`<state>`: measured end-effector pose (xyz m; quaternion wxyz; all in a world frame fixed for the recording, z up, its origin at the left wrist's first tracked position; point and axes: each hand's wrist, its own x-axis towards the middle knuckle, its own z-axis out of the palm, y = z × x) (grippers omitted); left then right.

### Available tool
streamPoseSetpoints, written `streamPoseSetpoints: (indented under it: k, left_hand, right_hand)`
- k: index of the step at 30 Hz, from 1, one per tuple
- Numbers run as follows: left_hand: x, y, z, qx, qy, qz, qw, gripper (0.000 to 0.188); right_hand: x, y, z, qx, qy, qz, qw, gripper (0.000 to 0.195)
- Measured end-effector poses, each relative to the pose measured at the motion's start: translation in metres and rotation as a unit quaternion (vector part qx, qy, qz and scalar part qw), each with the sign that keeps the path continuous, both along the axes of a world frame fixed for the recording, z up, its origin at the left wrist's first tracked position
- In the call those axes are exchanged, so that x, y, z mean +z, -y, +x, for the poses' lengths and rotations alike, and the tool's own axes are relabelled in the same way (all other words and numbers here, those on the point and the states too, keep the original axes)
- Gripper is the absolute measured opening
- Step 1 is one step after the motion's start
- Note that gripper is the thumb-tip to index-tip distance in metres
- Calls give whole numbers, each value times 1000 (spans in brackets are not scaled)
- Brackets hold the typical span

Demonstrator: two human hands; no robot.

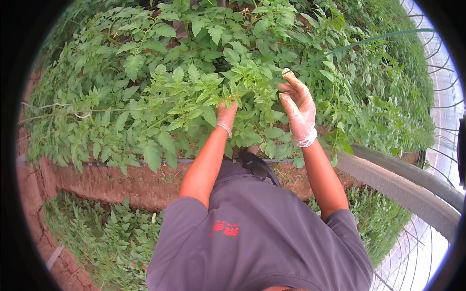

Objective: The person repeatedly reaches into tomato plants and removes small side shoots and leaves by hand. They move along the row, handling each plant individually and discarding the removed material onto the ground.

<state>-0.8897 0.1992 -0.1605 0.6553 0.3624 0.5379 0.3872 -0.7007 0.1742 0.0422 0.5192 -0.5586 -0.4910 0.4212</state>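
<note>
My left hand [226, 117], in a thin clear glove, closes around the leafy top of a tomato plant [204, 92]. Leaves cover part of its fingers, so the exact grip point is hidden. To its right, my right hand [299, 109], gloved the same way, is raised with fingers curved and spread apart. A green twine [364, 42] slants down from the upper right and crosses at the right index fingertip. Beyond the finger it runs on faintly into the leaves towards my left hand.
Dense tomato foliage [134, 67] fills the bed ahead. Another planted row [105, 236] lies behind me, past a bare soil strip [120, 185]. A grey post [397, 185] slants along the right, near the greenhouse's plastic wall [446, 120]. A thin line [105, 110] crosses the left leaves.
</note>
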Motion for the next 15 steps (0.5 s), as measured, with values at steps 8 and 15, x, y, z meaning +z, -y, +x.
streamPoseSetpoints:
  k: [8,15]
  left_hand:
    - [-25,-2,-4,108,17,19,994,24]
    - [-3,-2,4,84,73,-62,992,16]
  right_hand:
    - [-46,100,35,-78,3,-83,993,43]
    - [-81,175,36,-152,12,-141,978,38]
